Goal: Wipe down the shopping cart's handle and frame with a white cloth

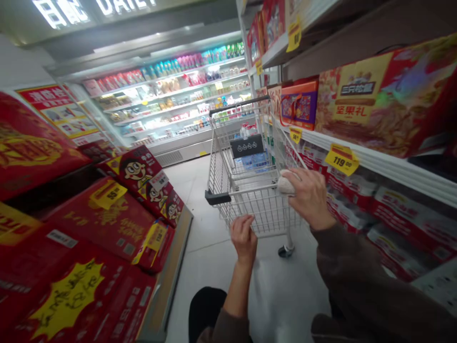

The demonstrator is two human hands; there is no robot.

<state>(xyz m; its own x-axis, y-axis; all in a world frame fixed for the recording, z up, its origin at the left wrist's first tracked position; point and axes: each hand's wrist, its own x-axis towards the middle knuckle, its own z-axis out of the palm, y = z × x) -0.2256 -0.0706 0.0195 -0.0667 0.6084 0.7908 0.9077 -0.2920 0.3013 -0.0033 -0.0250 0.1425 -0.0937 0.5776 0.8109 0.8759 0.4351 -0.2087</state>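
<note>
My right hand (309, 197) is closed around a bunched greyish-white cloth (286, 183), at the near right corner of a wire shopping cart (264, 205). The cloth is against or just above the cart's top rim; the exact contact is hard to tell. In front of the cart's near side hangs my left hand (244, 238), its fingers curled in with nothing visible in them. Black plastic caps a near corner, and a dark sign panel (247, 146) sits in the cart's middle. A caster wheel (285, 251) shows below.
Stacked red gift boxes (100, 219) with yellow price tags line the left side. Shelves with a nut gift box (374, 100) and red-and-white packs (403, 214) stand close on the right. A lit refrigerated display (171, 95) lies ahead beyond the tiled floor (200, 224).
</note>
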